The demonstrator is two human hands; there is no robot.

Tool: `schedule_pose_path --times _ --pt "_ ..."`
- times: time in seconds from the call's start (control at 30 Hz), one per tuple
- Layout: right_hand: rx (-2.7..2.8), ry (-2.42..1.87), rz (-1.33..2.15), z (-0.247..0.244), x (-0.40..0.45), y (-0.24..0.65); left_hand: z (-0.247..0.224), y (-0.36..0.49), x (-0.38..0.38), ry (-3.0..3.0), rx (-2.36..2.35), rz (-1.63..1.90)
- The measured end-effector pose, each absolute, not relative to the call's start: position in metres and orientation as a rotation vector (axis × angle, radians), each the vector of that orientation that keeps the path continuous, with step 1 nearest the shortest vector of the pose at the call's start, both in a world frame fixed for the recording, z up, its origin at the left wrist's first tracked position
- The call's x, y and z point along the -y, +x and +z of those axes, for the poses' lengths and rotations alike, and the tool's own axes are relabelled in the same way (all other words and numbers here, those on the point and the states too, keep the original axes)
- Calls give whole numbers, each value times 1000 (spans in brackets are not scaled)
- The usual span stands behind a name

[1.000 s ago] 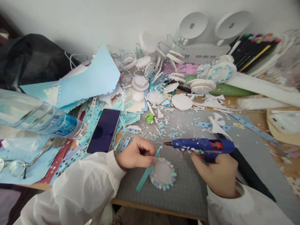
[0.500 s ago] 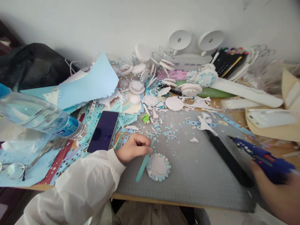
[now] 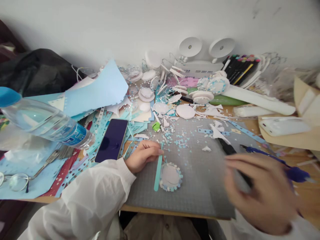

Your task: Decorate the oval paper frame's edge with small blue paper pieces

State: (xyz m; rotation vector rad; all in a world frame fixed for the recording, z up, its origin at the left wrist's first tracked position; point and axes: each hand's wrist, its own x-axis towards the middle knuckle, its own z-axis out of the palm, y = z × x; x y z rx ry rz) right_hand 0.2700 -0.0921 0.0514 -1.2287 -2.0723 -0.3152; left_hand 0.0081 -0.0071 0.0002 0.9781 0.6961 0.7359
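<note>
My left hand (image 3: 145,155) is closed in a pinch on the upper end of a teal craft stick (image 3: 158,173). Its lower end points toward me, along the left edge of a round white disc (image 3: 171,177) ringed with small blue and white paper pieces. The disc lies flat on the grey cutting mat (image 3: 197,193). My right hand (image 3: 260,190) is smeared by motion over the mat's right side, thumb and fingers apart, with nothing seen in it. It covers part of a black-handled tool (image 3: 226,146). Behind it lies a blue glue gun (image 3: 297,174), partly hidden.
A phone (image 3: 111,140) and a tilted water bottle (image 3: 53,125) lie on the left, near eyeglasses (image 3: 18,182). Paper scraps and more white discs (image 3: 185,111) pile up at the back. A white power bank-like block (image 3: 283,126) rests at the right.
My right hand has let go of the glue gun and moved left over the mat. The craft stick has swung more upright in my left hand.
</note>
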Motion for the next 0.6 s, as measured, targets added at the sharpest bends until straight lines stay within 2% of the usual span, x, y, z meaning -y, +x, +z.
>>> schedule_pose_path --times 0.2,0.37,0.47,0.6 --pt "2412 -712 -333 42 41 186 3 9 5 929 -703 817" --pt "2339 -544 -366 36 21 182 3 9 6 978 -761 833" --pt "2116 -684 -65 30 22 195 5 4 5 1205 -832 776" --pt "1541 -1047 614 10 27 207 11 -4 1 1565 -852 606"
